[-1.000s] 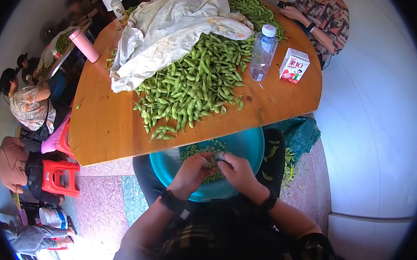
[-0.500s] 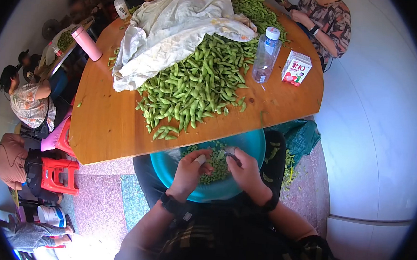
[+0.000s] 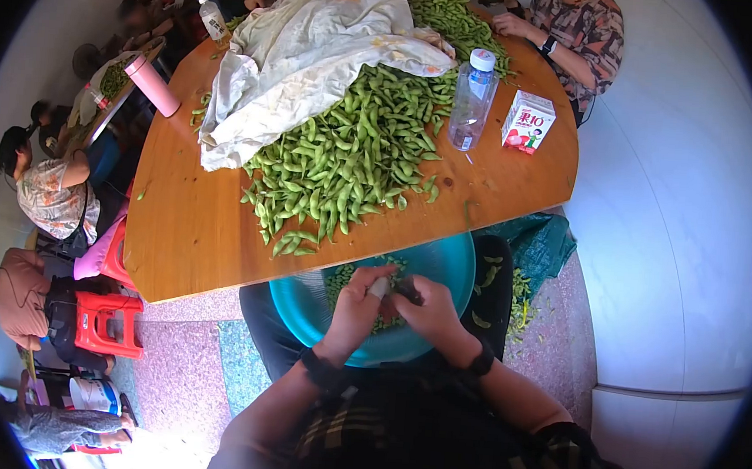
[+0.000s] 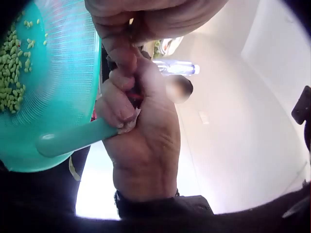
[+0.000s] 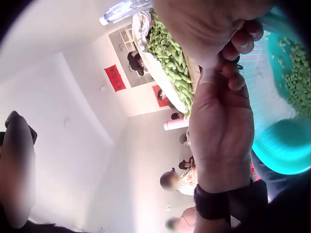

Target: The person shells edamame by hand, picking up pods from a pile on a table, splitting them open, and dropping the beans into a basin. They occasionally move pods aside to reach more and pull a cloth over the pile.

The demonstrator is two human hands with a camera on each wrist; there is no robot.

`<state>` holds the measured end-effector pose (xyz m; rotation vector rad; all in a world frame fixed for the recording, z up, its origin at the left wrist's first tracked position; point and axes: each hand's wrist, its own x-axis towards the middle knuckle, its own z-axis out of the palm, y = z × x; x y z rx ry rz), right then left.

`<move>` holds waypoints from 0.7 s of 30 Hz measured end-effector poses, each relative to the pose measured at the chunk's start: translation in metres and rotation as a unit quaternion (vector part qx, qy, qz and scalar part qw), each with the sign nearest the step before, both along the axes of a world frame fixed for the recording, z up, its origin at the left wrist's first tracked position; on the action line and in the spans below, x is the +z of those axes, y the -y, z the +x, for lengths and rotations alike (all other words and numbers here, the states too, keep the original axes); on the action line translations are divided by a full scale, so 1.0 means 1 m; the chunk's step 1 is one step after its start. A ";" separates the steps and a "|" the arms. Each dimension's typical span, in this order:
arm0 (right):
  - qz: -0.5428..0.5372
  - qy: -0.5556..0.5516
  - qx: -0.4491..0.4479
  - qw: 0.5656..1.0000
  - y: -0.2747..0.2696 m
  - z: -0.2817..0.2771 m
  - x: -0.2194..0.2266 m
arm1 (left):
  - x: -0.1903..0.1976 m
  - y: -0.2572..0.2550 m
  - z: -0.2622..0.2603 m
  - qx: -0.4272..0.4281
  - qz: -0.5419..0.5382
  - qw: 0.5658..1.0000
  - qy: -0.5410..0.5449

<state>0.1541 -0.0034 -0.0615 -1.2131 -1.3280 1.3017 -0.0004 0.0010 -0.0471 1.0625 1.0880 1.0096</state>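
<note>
Both hands meet over a teal basin (image 3: pixel 457 258) on the person's lap, fingertips close together. Shelled green beans (image 4: pixel 14 68) lie in it. The left hand (image 3: pixel 355 313), with a white wrap on its thumb, curls its fingers toward the right hand; I cannot tell what it holds. In the right hand (image 3: pixel 437 315), thumb and fingers pinch a small dark object (image 3: pixel 409 290), mostly hidden. The left wrist view shows white wrapping at a right fingertip, beside a rounded teal bar (image 4: pixel 77 137). Behind the basin, a heap of green bean pods (image 3: pixel 338 158) covers part of the wooden table (image 3: pixel 183 243).
A stained white cloth (image 3: pixel 311 47) drapes the heap. A clear bottle (image 3: pixel 473 102) and a juice carton (image 3: pixel 529 121) stand to its right, a pink flask (image 3: pixel 152 85) to its left. Pods and husks lie on the right thigh and beside it. Other people sit around.
The hands drew apart half a second ago, showing the beans below, and are now back together. The person across the table on the right has shifted their hands.
</note>
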 end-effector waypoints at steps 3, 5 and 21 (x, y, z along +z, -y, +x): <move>0.074 0.148 -0.029 0.986 -0.004 0.003 0.012 | -0.005 -0.001 -0.003 0.063 0.092 0.988 -0.103; 0.095 0.167 -0.076 0.978 -0.006 0.005 0.013 | -0.009 -0.002 -0.006 0.099 0.201 0.952 -0.207; 0.059 0.267 -0.126 0.954 0.019 0.107 0.023 | 0.032 0.004 -0.033 0.047 0.388 0.807 -0.444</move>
